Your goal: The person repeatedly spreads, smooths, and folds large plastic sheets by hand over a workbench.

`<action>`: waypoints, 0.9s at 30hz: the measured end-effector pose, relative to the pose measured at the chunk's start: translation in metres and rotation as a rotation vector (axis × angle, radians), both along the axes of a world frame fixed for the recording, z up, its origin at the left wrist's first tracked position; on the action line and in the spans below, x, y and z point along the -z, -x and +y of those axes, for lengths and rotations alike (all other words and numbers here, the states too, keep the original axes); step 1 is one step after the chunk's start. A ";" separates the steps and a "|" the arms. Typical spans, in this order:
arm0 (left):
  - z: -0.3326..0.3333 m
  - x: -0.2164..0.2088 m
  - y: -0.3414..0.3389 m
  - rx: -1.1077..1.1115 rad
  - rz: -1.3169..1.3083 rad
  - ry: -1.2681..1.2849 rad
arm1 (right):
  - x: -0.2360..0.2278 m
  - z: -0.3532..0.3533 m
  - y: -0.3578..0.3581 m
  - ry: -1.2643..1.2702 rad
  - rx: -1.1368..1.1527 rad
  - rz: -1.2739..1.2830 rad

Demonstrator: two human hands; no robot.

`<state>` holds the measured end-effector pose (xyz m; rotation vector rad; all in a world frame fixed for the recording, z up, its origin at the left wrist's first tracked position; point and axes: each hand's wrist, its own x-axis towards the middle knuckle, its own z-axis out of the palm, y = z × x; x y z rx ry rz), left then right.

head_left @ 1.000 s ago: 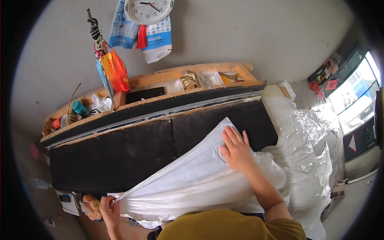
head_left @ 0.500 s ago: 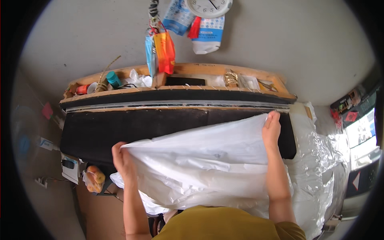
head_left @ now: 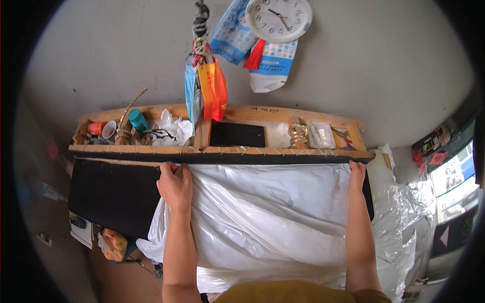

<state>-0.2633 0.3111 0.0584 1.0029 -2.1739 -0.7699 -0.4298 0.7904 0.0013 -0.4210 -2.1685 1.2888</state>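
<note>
A thin white plastic sheet [head_left: 268,217] is spread over a long black-covered work surface [head_left: 113,197], wrinkled and hanging down toward me. Its far edge lies straight along the base of a wooden shelf. My left hand [head_left: 175,186] pinches that edge near the sheet's left end, fingers closed at the black front of the shelf. At the opposite end, my right hand [head_left: 356,174] grips the far corner, its fingertips against the same black front. Whether the plastic is a single sheet or a bag cannot be told.
The divided wooden shelf [head_left: 174,150] holds a black phone [head_left: 237,135], a teal bottle [head_left: 137,120] and gold ties [head_left: 298,135]. An orange packet [head_left: 213,91] hangs from a cord above it. Clear plastic film [head_left: 394,232] lies at right; bagged fruit [head_left: 114,244] sits at lower left.
Both hands have carried the sheet's far edge away from me to the shelf; the left hand also moved right. The edge, slanted before, is now straight and covers much of the pale strip.
</note>
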 end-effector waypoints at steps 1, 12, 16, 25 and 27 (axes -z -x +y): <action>0.000 -0.003 0.004 0.027 -0.001 0.013 | -0.014 -0.001 -0.003 0.206 -0.086 -0.024; 0.027 -0.005 -0.015 0.398 0.485 0.219 | -0.035 -0.006 -0.035 -0.362 -0.126 0.152; 0.057 -0.051 -0.085 0.470 0.839 0.309 | -0.071 -0.068 -0.119 -0.508 -0.391 0.316; 0.024 -0.009 -0.142 0.220 0.493 -0.190 | -0.084 -0.162 -0.209 -0.741 -0.939 0.140; 0.023 -0.005 -0.155 0.197 0.460 -0.184 | -0.064 -0.152 -0.204 -1.005 -0.780 0.023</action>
